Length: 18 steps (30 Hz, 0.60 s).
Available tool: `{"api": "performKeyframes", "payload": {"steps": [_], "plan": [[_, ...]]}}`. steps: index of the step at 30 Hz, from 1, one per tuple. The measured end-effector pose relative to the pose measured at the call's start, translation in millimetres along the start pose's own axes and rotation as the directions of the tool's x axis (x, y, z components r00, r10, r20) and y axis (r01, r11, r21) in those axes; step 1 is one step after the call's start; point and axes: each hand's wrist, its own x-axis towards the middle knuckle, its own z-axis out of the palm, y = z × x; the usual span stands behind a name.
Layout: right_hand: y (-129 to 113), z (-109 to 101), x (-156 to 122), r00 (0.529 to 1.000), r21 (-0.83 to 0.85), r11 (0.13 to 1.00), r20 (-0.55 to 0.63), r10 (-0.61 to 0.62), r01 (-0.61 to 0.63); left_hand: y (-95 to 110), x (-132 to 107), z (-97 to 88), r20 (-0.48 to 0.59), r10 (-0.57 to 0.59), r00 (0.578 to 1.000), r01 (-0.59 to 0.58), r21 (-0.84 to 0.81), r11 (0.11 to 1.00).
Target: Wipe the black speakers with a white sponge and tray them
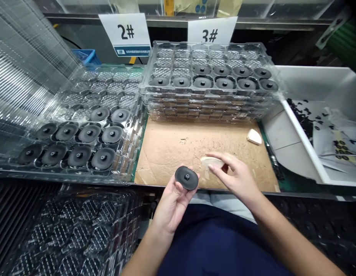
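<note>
My left hand (172, 205) is closed around the edge of a black round disc (186, 178) with a small raised stud at its centre, held just above the table's near edge. To its right, my right hand (237, 173) pinches a pale oval pad (211, 161) between thumb and fingers; what it is made of I cannot make out. The pad and the disc are apart. Beneath both lies a cardboard sheet (163, 143), where a small white block (254, 137) rests toward the right.
A clear tray (120, 168) at left and a stack of clear trays (201, 105) at the back carry several similar discs. At right stands a white bin (303, 142) with small black parts. More clear trays (71, 230) sit below left. Signs read 2# (125, 32) and 3# (210, 34).
</note>
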Motion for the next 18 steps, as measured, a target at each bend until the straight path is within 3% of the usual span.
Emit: {"api": "performKeyframes", "payload": {"steps": [1, 3, 6, 8, 12, 13, 16, 18], "plan": [[-17.6, -2.4, -1.7, 0.999, 0.032, 0.999, -0.014, -0.032, 0.033, -1.5, -0.3, 3.2, 0.017, 0.002, 1.000, -0.002, 0.014, 1.000], [-46.7, -5.9, -8.7, 0.975, 0.100, 0.971, -0.066, -0.210, 0.216, -3.3, -1.3, 8.2, 0.035, -0.006, 0.999, 0.003, 0.066, 0.998], [-66.5, -12.7, -17.2, 0.949, 0.212, 0.943, 0.129, -0.289, 0.258, -3.5, -4.0, 15.2, 0.015, 0.011, 1.000, -0.013, 0.156, 0.988], [-67.4, -18.5, -17.4, 0.932, 0.240, 0.937, 0.196, -0.304, 0.255, -3.9, -5.8, 22.4, 0.033, 0.016, 0.999, -0.023, 0.192, 0.981], [-62.2, -26.5, -20.3, 0.929, 0.130, 0.921, -0.104, -0.356, 0.368, -4.9, -8.6, 38.0, 0.125, -0.042, 0.991, 0.013, 0.228, 0.973], [-61.2, -27.9, -23.1, 0.924, 0.129, 0.917, -0.108, -0.366, 0.378, -4.8, -9.0, 40.5, 0.128, -0.036, 0.991, 0.006, 0.230, 0.973], [-57.9, -31.0, -28.3, 0.934, 0.191, 0.918, 0.021, -0.358, 0.348, -6.6, -8.6, 44.1, 0.094, -0.027, 0.995, 0.005, 0.233, 0.972], [-55.5, -31.8, -24.9, 0.946, 0.172, 0.932, -0.005, -0.324, 0.320, -10.9, -7.0, 45.7, 0.082, -0.049, 0.995, 0.027, 0.254, 0.967]]}}
